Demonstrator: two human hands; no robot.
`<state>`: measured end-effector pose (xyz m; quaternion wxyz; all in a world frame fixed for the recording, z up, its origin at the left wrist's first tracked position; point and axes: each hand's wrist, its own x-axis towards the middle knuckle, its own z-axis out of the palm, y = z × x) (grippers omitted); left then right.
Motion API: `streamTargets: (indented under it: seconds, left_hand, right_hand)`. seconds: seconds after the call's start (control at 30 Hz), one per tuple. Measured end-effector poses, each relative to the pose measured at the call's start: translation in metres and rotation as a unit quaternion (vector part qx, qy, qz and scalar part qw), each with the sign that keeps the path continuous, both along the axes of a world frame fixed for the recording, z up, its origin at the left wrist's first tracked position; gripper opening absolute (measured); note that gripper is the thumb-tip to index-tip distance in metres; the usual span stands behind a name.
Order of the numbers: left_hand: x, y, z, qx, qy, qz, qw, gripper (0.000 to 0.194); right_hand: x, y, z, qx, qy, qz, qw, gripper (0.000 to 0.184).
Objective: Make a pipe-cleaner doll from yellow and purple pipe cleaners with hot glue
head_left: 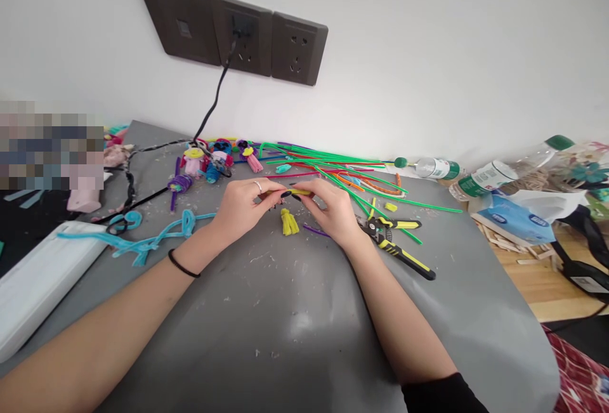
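A short yellow pipe cleaner (299, 193) runs between my two hands above the grey tabletop. My left hand (245, 203) pinches one end, thumb against fingers. The other end is pinched in my right hand (332, 207). Just below them on the table lies a bundled yellow pipe-cleaner piece (288, 222), touched by neither hand. A bit of purple pipe cleaner (315, 230) lies by my right hand. Beside my right wrist rest black-and-yellow wire strippers (397, 242), with a small yellow piece (391, 207) behind them.
Green pipe cleaners (323, 158) spread along the back. Small pipe-cleaner figures (193, 162) stand at the back left, near a black cord (216, 102). Blue twisted pipe cleaners (143, 242) and a white box (52, 280) lie left. Bottles (485, 179) and a tissue pack (514, 219) are right.
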<state>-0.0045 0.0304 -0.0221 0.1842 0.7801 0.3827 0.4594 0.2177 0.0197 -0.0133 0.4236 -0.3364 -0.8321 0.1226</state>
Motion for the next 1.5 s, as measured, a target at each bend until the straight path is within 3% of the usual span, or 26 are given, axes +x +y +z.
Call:
streamTargets:
  seconds: [0.1, 0.3, 1.0, 1.1, 1.3, 1.5]
  left_hand:
    - [0.0, -0.001, 0.002, -0.044, -0.016, -0.002, 0.999, 0.028]
    - [0.0, 0.0, 0.004, -0.062, -0.035, -0.011, 0.997, 0.026]
    - [0.006, -0.006, 0.006, -0.073, -0.02, 0.019, 0.997, 0.026]
    - [0.008, -0.009, 0.007, -0.078, -0.022, 0.005, 0.997, 0.027]
    - [0.02, -0.021, 0.004, 0.004, 0.014, -0.011, 1.0, 0.032]
    - [0.031, -0.028, 0.0, -0.015, 0.022, -0.004, 1.0, 0.038]
  right_hand:
    - [-0.002, -0.001, 0.0, -0.02, 0.022, -0.01, 0.999, 0.018]
    - [-0.003, -0.002, -0.001, -0.058, 0.043, -0.037, 0.997, 0.018]
    - [-0.005, 0.001, -0.004, -0.019, 0.042, -0.019, 0.999, 0.013]
    - [-0.005, 0.0, -0.003, -0.023, 0.052, -0.041, 0.998, 0.011]
    - [-0.01, -0.003, -0.004, -0.042, 0.082, -0.102, 0.99, 0.013]
    - [-0.011, -0.001, -0.003, -0.062, 0.104, -0.134, 0.984, 0.015]
